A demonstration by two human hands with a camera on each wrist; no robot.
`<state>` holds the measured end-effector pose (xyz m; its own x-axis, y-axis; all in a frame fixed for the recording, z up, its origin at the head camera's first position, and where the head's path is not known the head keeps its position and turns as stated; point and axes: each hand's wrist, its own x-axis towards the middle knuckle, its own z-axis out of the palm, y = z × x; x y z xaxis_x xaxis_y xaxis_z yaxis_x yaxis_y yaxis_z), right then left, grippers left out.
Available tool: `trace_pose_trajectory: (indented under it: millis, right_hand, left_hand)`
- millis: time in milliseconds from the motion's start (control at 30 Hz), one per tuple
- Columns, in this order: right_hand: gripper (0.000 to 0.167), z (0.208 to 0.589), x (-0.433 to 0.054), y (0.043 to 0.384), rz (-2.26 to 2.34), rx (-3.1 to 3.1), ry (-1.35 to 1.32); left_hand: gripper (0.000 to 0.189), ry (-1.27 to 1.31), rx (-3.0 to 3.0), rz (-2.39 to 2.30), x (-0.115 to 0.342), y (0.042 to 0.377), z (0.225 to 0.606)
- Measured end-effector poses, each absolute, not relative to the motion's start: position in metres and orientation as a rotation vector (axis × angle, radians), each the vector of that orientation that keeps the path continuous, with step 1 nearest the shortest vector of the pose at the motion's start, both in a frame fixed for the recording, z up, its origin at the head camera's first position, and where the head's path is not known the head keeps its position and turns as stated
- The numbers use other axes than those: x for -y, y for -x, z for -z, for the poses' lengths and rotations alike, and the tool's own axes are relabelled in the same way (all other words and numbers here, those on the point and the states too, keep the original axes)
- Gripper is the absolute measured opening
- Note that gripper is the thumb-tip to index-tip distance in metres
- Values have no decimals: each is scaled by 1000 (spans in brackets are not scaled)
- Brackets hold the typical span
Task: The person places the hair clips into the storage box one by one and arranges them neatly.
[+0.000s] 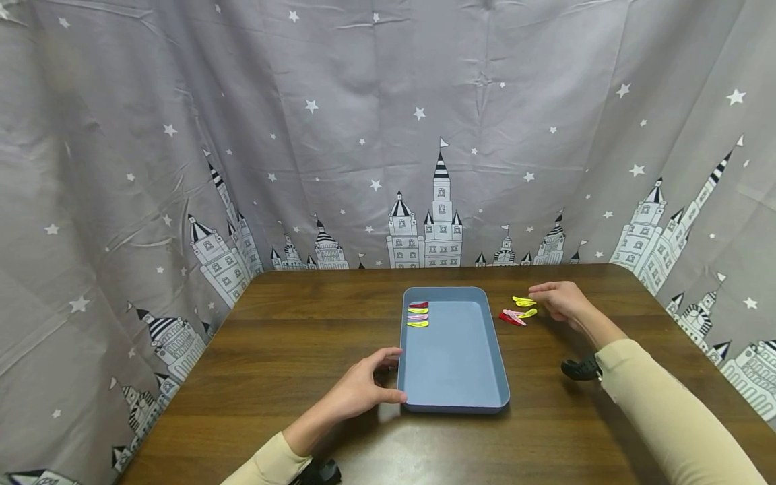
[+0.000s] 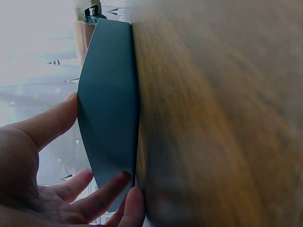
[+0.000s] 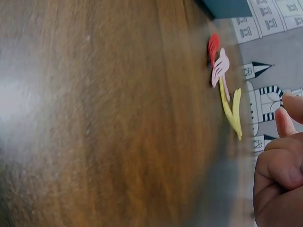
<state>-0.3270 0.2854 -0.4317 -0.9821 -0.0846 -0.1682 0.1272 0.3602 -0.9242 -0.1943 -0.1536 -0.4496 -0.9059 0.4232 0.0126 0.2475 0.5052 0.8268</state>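
the left hand (image 1: 362, 387) rests against a shallow, smooth, blue-grey rectangular tray (image 1: 451, 364), fingers loosely extended along its outer wall, thumb at the rim. the right hand (image 1: 562, 302) hovers just beside slim, glossy red, pink and yellow hair clips (image 1: 514, 314) on the brown wood-grained worktop (image 1: 303, 323); whether its fingers pinch anything i cannot tell. overlap makes these clips hard to count. inside the tray's far left corner lies a row of four teardrop clips (image 1: 418, 317). the right wrist view cuts off most of the tray and part of the hand.
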Motion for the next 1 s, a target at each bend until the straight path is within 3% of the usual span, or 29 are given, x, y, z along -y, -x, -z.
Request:
trace_pose_trajectory:
  millis: [533, 1000]
  right_hand:
    - [51, 460, -299, 325, 1690, -2349, -91]
    - [46, 458, -305, 328, 1632, -2346, -67]
  left_hand:
    - [81, -564, -2559, -1344, 154, 188, 451]
    - [79, -558, -2568, -1347, 154, 192, 449]
